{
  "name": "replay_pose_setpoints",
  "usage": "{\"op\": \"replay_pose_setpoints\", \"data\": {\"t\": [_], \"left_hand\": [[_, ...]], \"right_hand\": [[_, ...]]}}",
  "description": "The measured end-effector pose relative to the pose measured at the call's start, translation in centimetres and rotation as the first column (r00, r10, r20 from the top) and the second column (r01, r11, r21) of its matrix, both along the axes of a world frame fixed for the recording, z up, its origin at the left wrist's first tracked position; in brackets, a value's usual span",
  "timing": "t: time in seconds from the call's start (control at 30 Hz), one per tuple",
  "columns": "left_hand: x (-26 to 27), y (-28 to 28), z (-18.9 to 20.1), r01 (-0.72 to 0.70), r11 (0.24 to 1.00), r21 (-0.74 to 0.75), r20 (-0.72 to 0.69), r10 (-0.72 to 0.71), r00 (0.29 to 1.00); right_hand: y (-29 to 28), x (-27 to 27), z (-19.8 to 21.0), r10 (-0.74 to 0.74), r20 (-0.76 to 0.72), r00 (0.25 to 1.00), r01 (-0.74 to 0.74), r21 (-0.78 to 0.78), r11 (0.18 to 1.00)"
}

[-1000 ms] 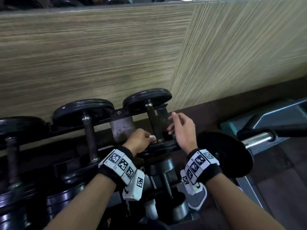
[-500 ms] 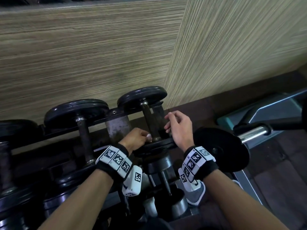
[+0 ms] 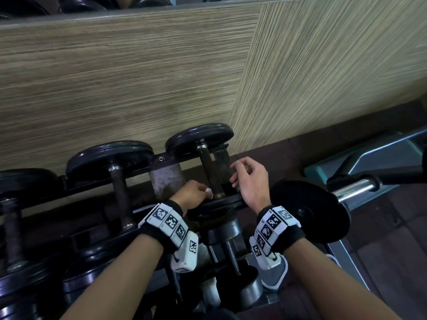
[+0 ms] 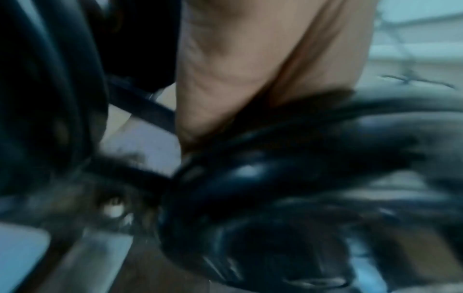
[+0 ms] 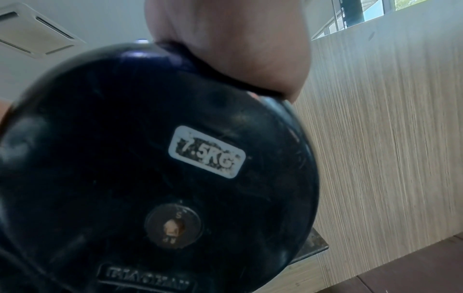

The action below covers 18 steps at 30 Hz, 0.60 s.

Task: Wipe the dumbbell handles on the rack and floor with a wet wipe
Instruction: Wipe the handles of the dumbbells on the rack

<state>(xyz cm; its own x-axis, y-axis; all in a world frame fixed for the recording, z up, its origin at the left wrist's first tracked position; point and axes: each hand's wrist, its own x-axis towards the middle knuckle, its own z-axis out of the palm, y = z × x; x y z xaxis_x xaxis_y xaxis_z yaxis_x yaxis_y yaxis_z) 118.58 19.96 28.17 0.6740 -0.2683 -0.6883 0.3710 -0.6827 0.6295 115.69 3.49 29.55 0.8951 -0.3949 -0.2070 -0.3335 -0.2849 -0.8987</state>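
The rightmost dumbbell on the top rack has a dark handle (image 3: 210, 173) between a far plate (image 3: 199, 137) and a near plate (image 3: 217, 205). My left hand (image 3: 191, 195) pinches a small white wet wipe (image 3: 209, 193) against the near end of that handle. My right hand (image 3: 250, 179) hovers just right of the handle with loosely curled fingers and holds nothing. In the right wrist view the near plate (image 5: 160, 158) reads 7.5KG, and the heel of my right hand (image 5: 238, 49) lies at its rim. The left wrist view is blurred, showing only my palm (image 4: 238, 69) and dark plates (image 4: 275, 178).
Two more dumbbells (image 3: 120, 188) (image 3: 11, 227) lie on the rack to the left, and others (image 3: 231, 250) on the tier below. A barbell plate (image 3: 309, 211) on a chrome bar (image 3: 355, 190) stands close at the right. A wood-grain wall (image 3: 138, 88) backs the rack. A shoe (image 3: 275, 273) is below.
My right hand's fingers have come off the rack upright beside the handle and curled loosely. My left hand with the wipe has stayed at the handle's near end.
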Motion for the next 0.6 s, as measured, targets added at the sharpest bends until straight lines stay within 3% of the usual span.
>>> {"op": "replay_pose_setpoints", "data": {"t": [0.07,0.23,0.4,0.5,0.6], "left_hand": [[-0.1,-0.5,-0.1,-0.1,0.988,-0.121,-0.083,0.091,0.992],[-1.1,-0.4,0.4,-0.231,0.957,-0.176,-0.083,0.22,0.972],[-2.1,0.5,1.3,-0.052,0.996,-0.067,0.179,0.064,0.982],[-2.2,1.3,1.2,-0.068,0.994,-0.091,0.137,0.08,0.987],[-1.6,1.5,0.1,-0.145,0.989,-0.014,0.089,0.145,0.985]], "right_hand": [[0.0,0.0,0.1,-0.003,0.009,1.0,0.003,0.002,1.0],[-0.2,0.0,0.1,-0.001,0.011,1.0,0.001,0.017,1.0],[-0.3,0.0,-0.2,0.008,0.02,1.0,-0.008,0.014,1.0],[-0.2,0.0,-0.1,0.013,0.026,1.0,-0.014,0.013,1.0],[-0.2,-0.1,-0.1,0.013,0.024,1.0,-0.014,0.015,1.0]]}}
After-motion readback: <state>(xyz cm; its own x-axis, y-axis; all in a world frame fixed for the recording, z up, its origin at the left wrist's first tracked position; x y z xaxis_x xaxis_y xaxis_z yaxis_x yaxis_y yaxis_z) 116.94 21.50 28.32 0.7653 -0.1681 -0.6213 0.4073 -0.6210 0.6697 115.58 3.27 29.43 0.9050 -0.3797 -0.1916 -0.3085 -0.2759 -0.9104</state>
